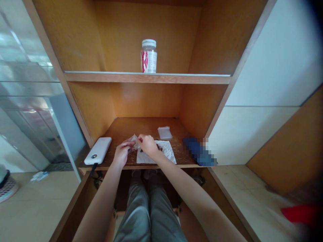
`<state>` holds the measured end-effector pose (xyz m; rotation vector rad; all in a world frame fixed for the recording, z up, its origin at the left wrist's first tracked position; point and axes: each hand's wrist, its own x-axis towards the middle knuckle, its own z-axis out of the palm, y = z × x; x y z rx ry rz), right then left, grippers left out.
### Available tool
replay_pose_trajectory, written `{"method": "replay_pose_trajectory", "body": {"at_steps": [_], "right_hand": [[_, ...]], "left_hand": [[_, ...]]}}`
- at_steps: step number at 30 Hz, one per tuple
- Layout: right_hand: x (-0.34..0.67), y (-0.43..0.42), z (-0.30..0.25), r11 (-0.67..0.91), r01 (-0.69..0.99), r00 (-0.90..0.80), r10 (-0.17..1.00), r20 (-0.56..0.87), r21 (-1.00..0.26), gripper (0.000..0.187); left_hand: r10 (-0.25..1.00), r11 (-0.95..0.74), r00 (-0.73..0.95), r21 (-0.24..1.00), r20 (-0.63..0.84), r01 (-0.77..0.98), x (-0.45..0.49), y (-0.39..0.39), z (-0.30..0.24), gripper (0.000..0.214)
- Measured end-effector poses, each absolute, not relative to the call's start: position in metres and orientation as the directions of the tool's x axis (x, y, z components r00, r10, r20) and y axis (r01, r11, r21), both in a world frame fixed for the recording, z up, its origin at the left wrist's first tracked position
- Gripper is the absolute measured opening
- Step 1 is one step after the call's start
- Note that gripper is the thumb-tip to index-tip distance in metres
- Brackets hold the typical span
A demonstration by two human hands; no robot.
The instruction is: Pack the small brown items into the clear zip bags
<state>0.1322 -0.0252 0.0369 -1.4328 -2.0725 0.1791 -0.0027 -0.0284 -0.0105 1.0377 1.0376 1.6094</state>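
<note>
My left hand (pixel 122 152) is closed on a small clear plastic bag (pixel 134 141), just above the lower cabinet shelf. At the bag's upper right edge are the pinched fingers of my right hand (pixel 147 144). Beneath the right hand lies a white paper napkin (pixel 168 152) with small dark brown pieces (pixel 159 147) on it; hand and wrist cover part of both. Whether anything is inside the bag is too small to tell. Another flat clear bag (pixel 165 132) rests on the shelf behind the napkin.
A white power bank (pixel 98 151) with a black cable stands left on the shelf (pixel 131 124). To the right lies a dark blue item (pixel 198 151), partly pixelated. A white-capped jar (pixel 149 56) sits on the upper shelf. Open cabinet doors flank my legs.
</note>
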Motion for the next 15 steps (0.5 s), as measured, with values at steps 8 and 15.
{"method": "replay_pose_trajectory", "body": {"at_steps": [8, 15], "right_hand": [[0.127, -0.037, 0.038, 0.459, 0.835, -0.347, 0.867, 0.356, -0.303, 0.024], [0.129, -0.040, 0.040, 0.473, 0.832, -0.379, 0.866, 0.325, -0.289, 0.027]], "left_hand": [[0.966, -0.239, -0.172, 0.924, 0.194, -0.298, -0.003, -0.030, -0.009, 0.006], [0.966, -0.251, -0.138, 0.930, 0.221, -0.268, 0.000, -0.031, -0.006, 0.009]]}}
